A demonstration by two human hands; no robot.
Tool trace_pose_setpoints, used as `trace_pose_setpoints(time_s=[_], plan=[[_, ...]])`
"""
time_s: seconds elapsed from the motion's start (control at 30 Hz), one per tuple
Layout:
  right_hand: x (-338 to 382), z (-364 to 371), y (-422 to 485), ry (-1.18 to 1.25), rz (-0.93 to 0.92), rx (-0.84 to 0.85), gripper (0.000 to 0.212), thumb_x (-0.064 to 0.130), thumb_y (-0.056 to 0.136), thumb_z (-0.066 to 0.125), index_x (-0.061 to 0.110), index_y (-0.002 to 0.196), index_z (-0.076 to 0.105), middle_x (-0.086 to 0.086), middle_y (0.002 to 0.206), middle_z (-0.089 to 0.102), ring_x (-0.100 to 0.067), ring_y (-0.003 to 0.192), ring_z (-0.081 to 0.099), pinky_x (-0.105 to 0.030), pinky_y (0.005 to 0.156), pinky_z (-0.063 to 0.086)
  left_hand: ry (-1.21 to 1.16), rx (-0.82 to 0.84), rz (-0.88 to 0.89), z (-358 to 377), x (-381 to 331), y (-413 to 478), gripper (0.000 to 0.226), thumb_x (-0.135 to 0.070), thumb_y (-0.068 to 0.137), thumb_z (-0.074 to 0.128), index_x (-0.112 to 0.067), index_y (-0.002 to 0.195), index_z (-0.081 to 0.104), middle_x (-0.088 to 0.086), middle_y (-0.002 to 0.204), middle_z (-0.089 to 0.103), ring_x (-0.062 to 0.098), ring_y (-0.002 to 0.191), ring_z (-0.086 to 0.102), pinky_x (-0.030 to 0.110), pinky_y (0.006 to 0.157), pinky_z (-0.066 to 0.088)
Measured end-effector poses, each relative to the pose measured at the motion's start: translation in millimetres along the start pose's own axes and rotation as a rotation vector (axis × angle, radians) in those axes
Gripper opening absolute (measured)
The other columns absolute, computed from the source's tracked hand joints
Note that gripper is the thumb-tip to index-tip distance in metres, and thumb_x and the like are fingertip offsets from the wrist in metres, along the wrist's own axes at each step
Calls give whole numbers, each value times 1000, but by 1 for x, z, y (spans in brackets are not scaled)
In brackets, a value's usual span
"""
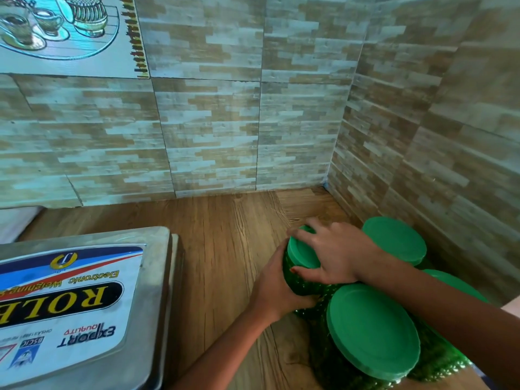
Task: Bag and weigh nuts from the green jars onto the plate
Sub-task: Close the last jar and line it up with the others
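Head view. Progress: early; no bag, nuts or plate visible, so bagging and weighing all remain.

Item 1: small green jar, ribbed translucent plastic, smooth round lid, near the desk's far right corner. Left hand grip closed around its body; right hand grip clamped over the lid, probably to unscrew.

Items 2–4: 3 larger lidded jars clustered along the right edge.

Item 5: steel weighing scale, left edge, printed label.
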State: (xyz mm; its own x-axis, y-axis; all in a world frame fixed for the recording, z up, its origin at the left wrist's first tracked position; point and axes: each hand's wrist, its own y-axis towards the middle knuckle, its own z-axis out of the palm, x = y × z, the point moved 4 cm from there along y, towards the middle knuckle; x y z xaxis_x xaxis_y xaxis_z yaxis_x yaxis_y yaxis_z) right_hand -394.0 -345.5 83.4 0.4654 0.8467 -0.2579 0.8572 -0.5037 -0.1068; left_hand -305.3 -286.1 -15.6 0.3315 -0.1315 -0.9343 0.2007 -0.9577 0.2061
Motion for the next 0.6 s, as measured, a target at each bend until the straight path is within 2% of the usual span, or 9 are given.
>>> trace_pose_setpoints(time_s=[0.1,0.13,0.3,0.37,0.47,0.53,0.6], plan=[[1,2,1,2,34,-8,79,72,82,31,28,146,17,-11,132,44,-28,96,59,-35,75,52,-8,6,0,2,0,-2,88,-29,56,87,-47,126,37,-20,115,61,-3,106,57,31,89,51],[1,1,1,2,42,-16,78,72,82,31,28,146,18,-10,131,45,-28,95,59,-35,74,52,-2,5,-1,2,0,-2,88,-30,56,87,-48,126,36,-19,115,61,-3,106,57,33,89,51],[-1,3,-1,-7,53,-10,87,83,75,17,33,146,13,-8,136,41,-26,93,60,-33,76,50,26,11,-18,2,0,-5,90,-34,56,85,-62,120,28,-30,115,56,-12,106,53,10,82,44],[-5,6,-3,12,25,52,92,85,73,28,36,147,3,-8,145,31,-29,108,55,-37,86,48,21,7,-20,2,-1,-6,91,-37,56,86,-60,122,28,-26,118,56,-11,108,53,13,85,45],[-15,5,-9,92,-38,147,101,79,70,49,43,145,-8,-3,156,9,-28,136,28,-43,106,32,22,1,-25,3,0,-5,97,-38,54,87,-52,130,28,-22,122,55,-8,112,51,22,92,45],[-19,1,-13,96,-83,162,100,75,71,54,47,144,-8,-1,157,4,-26,140,20,-44,108,30,32,0,-30,3,1,-6,99,-40,53,87,-47,134,29,-22,123,55,-7,113,51,27,95,46],[-20,0,-12,72,-104,148,97,75,71,54,49,144,-5,-1,155,11,-26,136,29,-43,104,35,53,-8,-32,4,1,-6,99,-43,53,86,-46,134,29,-23,123,54,-8,112,51,28,94,47]])
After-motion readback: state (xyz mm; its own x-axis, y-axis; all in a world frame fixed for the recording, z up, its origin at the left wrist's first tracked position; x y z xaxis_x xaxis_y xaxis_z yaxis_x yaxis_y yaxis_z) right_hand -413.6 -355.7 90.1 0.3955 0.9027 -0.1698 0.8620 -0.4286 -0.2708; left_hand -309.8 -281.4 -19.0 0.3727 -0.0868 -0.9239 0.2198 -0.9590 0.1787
